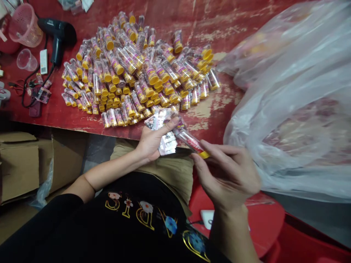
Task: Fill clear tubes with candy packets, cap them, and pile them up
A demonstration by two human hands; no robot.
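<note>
My left hand is closed around a stack of shiny printed packets, fanned out past the fingers. Its thumb lies near the far end of a clear plastic tube with a yellow cap and red print inside. My right hand pinches this tube at its yellow-capped end between thumb and fingers. The tube is tilted and meets the packets at its far end. Just beyond my hands is a large pile of similar yellow-capped tubes on the red table.
A big translucent plastic bag bulges at the right. A hair dryer, a pink basket and a clear cup are at the far left of the worn table. Cardboard boxes stand below left; a red stool is below right.
</note>
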